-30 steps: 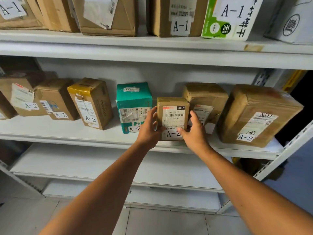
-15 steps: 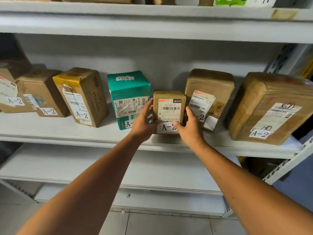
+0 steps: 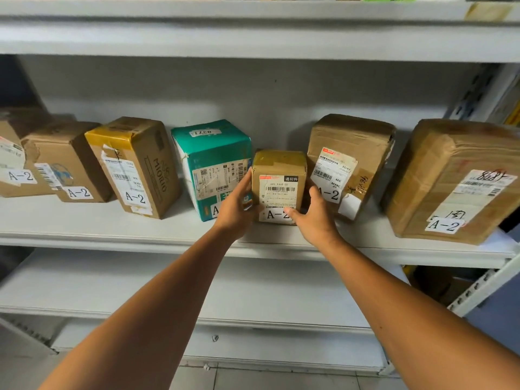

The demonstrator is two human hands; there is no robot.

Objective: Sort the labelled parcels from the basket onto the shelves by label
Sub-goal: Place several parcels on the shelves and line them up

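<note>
Left grip (image 3: pixel 235 205) and right grip (image 3: pixel 315 218) are clasping the small brown cardboard parcel (image 3: pixel 278 164), squaring it upright. Its label (image 3: pixel 273 214) is facing out (A-2 row).

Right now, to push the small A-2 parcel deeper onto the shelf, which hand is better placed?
Likely the right hand: its thumb lies on the front label of the small parcel; the left hand holds its side, beside the teal parcel.

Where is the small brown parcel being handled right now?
Head view, centre: the small parcel stands on the middle shelf between the teal parcel and a taller brown parcel, with the left hand and right hand holding it.
</note>
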